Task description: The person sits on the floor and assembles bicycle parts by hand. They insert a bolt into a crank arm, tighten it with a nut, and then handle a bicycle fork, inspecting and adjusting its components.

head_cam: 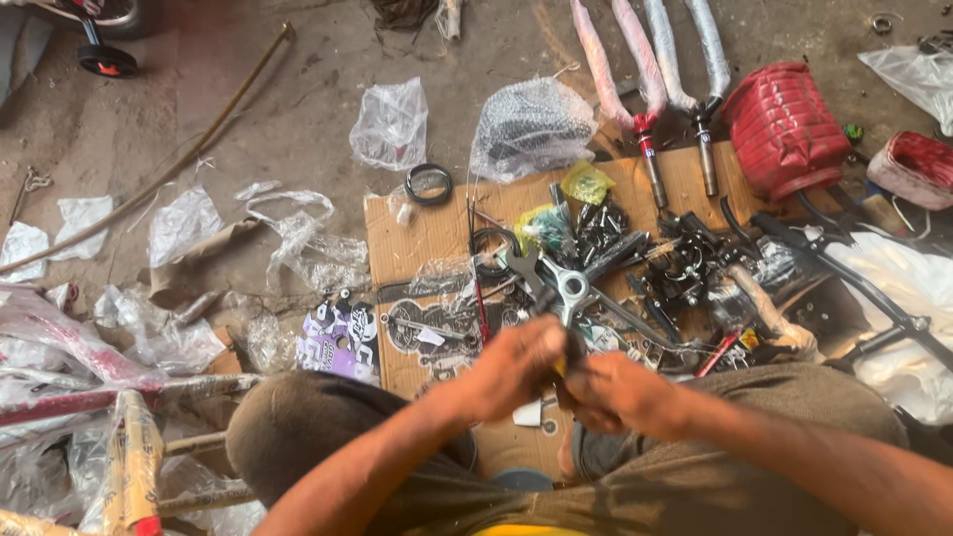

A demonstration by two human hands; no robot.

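Note:
My left hand point(516, 365) and my right hand point(620, 392) meet in front of my knees, both closed around a small dark part point(570, 349) with a bit of yellow showing between the fingers. What the part is cannot be made out. Just beyond my fingers lies a silver multi-arm wrench point(573, 290) on a sheet of cardboard point(427, 233). Around it are several black metal bicycle parts point(685, 263) and small plastic bags, one yellow point(586, 183) and one green point(544, 226).
Wrapped fork legs point(645, 60) and a red ribbed seat point(784, 124) lie at the far right. A black frame tube point(874, 298) runs over white plastic. Crumpled clear bags point(392, 124) litter the concrete floor; wrapped red and yellow frame tubes point(99, 417) lie at left.

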